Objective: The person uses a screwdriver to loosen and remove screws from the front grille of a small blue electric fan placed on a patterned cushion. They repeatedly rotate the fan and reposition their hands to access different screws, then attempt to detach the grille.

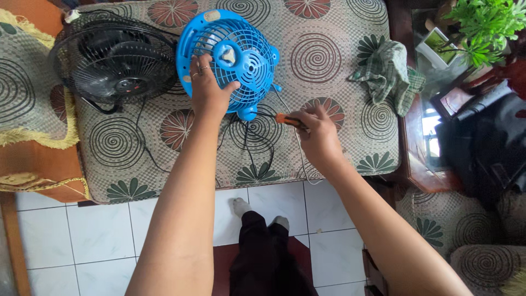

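A small blue plastic fan (236, 55) lies grille-up on a patterned cushion (323, 60). My left hand (207, 87) rests on the fan's lower left grille, fingers spread, rings on two fingers. Just right of the fan's base, my right hand (318, 134) grips an orange-handled screwdriver (286, 119), its handle end pointing left toward the fan. Black and white cords (257, 145) trail from the fan's base across the cushion between my hands.
A black wire-cage fan (118, 57) lies at the cushion's left end. A crumpled green checked cloth (389, 74) sits at the right. A wooden side table (422, 159), a green plant (487, 27) and a dark bag (482, 142) stand beyond. White floor tiles (104, 235) below.
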